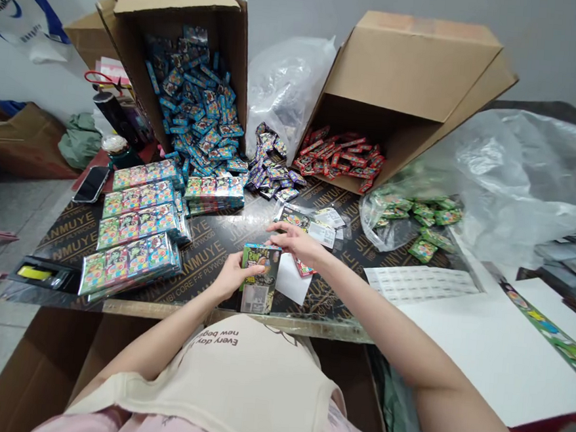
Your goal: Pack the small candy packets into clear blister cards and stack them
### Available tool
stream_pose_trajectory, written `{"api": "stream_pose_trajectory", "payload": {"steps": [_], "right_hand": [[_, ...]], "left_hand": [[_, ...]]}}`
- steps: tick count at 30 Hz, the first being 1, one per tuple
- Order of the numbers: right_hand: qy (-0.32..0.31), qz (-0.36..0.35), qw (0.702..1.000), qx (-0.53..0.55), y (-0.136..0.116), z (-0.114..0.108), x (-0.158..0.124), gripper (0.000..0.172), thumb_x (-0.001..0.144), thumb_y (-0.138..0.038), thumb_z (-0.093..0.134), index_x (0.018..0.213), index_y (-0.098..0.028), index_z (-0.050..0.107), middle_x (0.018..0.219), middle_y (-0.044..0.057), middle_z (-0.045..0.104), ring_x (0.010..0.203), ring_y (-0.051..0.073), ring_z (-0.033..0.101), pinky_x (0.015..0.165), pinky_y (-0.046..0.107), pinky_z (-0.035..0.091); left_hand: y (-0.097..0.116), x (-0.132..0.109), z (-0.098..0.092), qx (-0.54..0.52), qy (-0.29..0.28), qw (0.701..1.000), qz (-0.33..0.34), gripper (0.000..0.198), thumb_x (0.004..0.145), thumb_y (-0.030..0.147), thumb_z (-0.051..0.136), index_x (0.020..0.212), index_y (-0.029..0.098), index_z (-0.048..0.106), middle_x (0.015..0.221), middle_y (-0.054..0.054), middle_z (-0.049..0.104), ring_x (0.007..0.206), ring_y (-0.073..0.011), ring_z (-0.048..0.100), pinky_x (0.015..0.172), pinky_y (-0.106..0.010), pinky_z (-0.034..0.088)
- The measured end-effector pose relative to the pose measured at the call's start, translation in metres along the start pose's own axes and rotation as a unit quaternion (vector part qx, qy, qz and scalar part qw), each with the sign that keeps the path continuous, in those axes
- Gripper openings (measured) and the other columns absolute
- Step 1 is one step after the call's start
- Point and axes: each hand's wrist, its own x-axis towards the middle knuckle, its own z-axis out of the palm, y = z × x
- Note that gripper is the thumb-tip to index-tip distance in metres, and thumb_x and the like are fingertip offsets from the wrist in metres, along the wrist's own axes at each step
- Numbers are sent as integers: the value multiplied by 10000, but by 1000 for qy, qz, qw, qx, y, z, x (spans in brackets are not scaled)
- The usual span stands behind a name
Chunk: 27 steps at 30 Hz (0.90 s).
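My left hand (230,278) is closed round the left side of a dark, colourfully printed flat box (259,273), its thumb across the front. The box stands tilted at the table's near edge, with a pale label-like patch low on its face. My right hand (296,241) is over the box's top right corner, fingers apart and partly bent; I cannot make out anything between them. Beneath my right wrist lie a white sheet (294,281) and a red printed packet (305,266). Just beyond are dark printed pouches (295,218) with pale labels.
Open cartons hold blue packets (202,105) and red packets (344,155); purple packets (274,169) lie between. Stacks of wrapped multi-packs (129,261) stand left, beside a tape dispenser (42,274) and phone (91,184). Green packets (424,248) and a label sheet (421,284) are right.
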Motion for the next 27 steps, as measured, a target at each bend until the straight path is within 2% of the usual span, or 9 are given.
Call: {"api": "stream_pose_trajectory", "payload": {"steps": [3,6,9,12,15,18,21,24,27], "right_hand": [[162,-103,976,-100,17,-14,-5,326,822,-448,589,1049,-216,562,909,62,710,795,194,673,703,349,525],[252,-200,891,-321,41,-10,-9,283,858,-394,565,1067,-207,603,1075,106,685,1008,256,634,869,448,485],[178,-213,813,-511,71,13,-15,350,875,-326,569,1191,-176,587,1216,163,631,1167,307,559,992,527,394],[112,-197,739,-634,99,29,-24,450,893,-267,537,1331,-173,496,1347,186,534,1287,326,461,1063,592,293],[81,-193,712,-671,117,17,-39,443,920,-187,439,1362,-192,471,1400,164,486,1324,303,426,1101,611,216],[43,-208,730,-650,124,-13,-56,488,904,-104,384,1373,-215,462,1437,132,450,1364,263,374,1120,586,182],[21,-220,768,-601,114,-40,-63,419,892,-159,454,1296,-229,541,1398,122,501,1334,249,417,1099,546,237],[130,-229,777,-572,88,-62,-49,355,889,-292,525,1230,-214,585,1329,136,556,1249,261,487,1042,487,314],[264,-178,736,-598,58,-86,-20,609,791,-436,650,1323,-186,489,1334,190,505,1227,326,451,990,491,324]], "left_hand": [[29,10,-11,76,32,993,89,335,675,378,758,886,129,680,865,-63,727,774,-217,665,755,-349,531],[74,43,-25,235,135,927,258,287,825,333,618,1054,167,666,1049,-61,710,986,-241,642,917,-384,485],[94,87,-39,424,147,827,338,417,877,154,464,1282,203,553,1360,-68,547,1303,-250,442,1127,-445,271],[75,122,-51,572,130,763,271,506,872,119,423,1374,171,459,1451,-132,433,1380,-304,323,1138,-544,160],[47,139,-64,648,98,728,201,662,842,316,575,1424,87,359,1499,-228,306,1414,-395,195,1105,-619,109],[35,140,-66,660,112,720,184,837,820,463,598,1452,28,261,1517,-285,201,1425,-411,127,1108,-617,60],[33,129,-50,627,139,733,223,755,867,438,540,1459,66,257,1526,-259,204,1437,-366,127,1126,-588,63],[16,109,-18,572,97,774,255,525,882,350,534,1354,134,455,1471,-211,364,1399,-322,274,1133,-544,170],[-15,86,13,524,-52,818,230,402,816,312,638,1197,190,598,1409,-173,463,1339,-318,385,1105,-559,247]]}}
